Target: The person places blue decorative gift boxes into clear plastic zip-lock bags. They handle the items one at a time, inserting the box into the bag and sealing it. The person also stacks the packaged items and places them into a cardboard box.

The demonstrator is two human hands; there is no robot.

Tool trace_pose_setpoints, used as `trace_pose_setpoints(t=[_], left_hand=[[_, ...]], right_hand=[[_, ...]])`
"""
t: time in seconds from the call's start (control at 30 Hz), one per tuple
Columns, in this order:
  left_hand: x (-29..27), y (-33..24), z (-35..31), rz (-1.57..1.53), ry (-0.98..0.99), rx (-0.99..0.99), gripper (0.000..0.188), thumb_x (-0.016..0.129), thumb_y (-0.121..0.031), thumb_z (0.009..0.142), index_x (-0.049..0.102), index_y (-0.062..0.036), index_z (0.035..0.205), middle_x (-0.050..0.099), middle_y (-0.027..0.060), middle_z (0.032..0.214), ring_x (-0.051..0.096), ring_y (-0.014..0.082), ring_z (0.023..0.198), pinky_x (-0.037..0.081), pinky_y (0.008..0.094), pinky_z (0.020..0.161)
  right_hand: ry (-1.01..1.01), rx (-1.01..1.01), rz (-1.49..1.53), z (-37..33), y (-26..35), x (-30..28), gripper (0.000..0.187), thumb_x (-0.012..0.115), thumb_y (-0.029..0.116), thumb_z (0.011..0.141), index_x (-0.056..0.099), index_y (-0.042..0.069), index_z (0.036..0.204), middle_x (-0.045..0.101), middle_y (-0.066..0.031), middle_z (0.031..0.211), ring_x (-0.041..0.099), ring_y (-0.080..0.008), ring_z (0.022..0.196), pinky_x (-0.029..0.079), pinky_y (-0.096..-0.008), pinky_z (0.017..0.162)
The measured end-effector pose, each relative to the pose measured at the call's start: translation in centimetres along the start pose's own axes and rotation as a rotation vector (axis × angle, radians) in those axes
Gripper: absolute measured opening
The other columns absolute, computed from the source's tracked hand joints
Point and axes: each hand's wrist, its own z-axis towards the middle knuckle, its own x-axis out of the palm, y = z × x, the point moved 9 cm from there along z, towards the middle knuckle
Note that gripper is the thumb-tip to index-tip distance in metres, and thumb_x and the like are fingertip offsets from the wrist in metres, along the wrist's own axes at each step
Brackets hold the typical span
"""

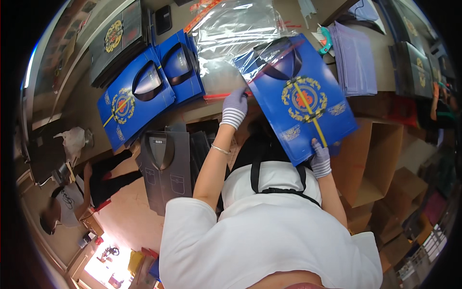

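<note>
My left hand [235, 108], in a grey-and-white striped glove, is closed on the near edge of a clear plastic bag [222, 72], beside a red strip. My right hand [321, 160], gloved alike, grips the lower edge of a blue paper gift bag [304, 103] with a dark ribbon handle and a gold-and-red emblem. That gift bag is tilted. Clear film with a red line lies across its handle end; how far the film covers it I cannot tell. More clear plastic bags [240, 21] are piled beyond my left hand.
Blue gift bags [122, 108] overlap at the left, near a stack of black bags [115, 41] and a phone [163, 20]. Lilac sheets [356, 60] and a teal tape dispenser [326, 41] are at right. Below the table stand dark grey bags [166, 168] and a cardboard box [368, 161]. Another person [67, 204] is at far left.
</note>
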Motion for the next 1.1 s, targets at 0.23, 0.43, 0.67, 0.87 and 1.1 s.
trace_pose_setpoints(t=[0.23,0.43,0.67,0.87,1.1], left_hand=[[2.0,9.5,4.4,-0.388,-0.202,-0.643,0.04,0.066,-0.035,0.075,0.064,0.0031,0.084,0.065,0.0156,0.074,0.063,0.0245,0.064,0.051,0.0336,0.06],[0.4,10.1,5.2,-0.098,-0.377,-0.646,0.051,0.079,-0.035,0.059,0.061,0.0079,0.081,0.063,0.0209,0.074,0.062,0.0303,0.069,0.049,0.0368,0.068],[-0.9,3.0,6.1,0.037,-0.384,-0.587,0.057,0.081,-0.033,0.058,0.054,0.0071,0.088,0.062,0.0206,0.08,0.061,0.0252,0.068,0.049,0.0339,0.065],[0.6,6.3,4.9,-0.495,-0.469,-0.529,0.04,0.075,-0.024,0.071,0.055,0.0027,0.094,0.061,0.009,0.079,0.06,0.0156,0.068,0.049,0.0276,0.06],[0.4,9.8,3.6,-0.717,-0.431,-0.683,0.021,0.066,-0.013,0.079,0.061,-0.0026,0.096,0.059,0.0006,0.073,0.051,0.0087,0.056,0.041,0.0195,0.047]], right_hand=[[0.321,0.847,-0.692,0.8,-5.0,-3.5,0.035,0.062,0.034,0.082,0.059,0.0,0.091,0.066,-0.0146,0.075,0.064,-0.022,0.057,0.05,-0.0295,0.044],[0.168,-0.246,-1.191,17.1,11.8,6.8,0.029,0.057,0.024,0.083,0.062,-0.002,0.093,0.065,-0.0108,0.076,0.06,-0.0143,0.063,0.045,-0.026,0.058],[-0.065,-0.487,-1.423,31.7,14.4,16.5,0.045,0.067,0.038,0.072,0.061,0.003,0.101,0.064,-0.0163,0.096,0.06,-0.0307,0.089,0.046,-0.0352,0.079],[-0.211,-0.637,-1.477,31.4,14.4,14.3,0.038,0.071,0.03,0.07,0.062,0.003,0.094,0.064,-0.0153,0.089,0.061,-0.0292,0.083,0.047,-0.0356,0.077],[0.0,-0.555,-1.258,29.2,13.0,14.5,0.033,0.065,0.022,0.078,0.06,-0.002,0.101,0.065,-0.016,0.088,0.063,-0.0223,0.079,0.048,-0.0302,0.075]])
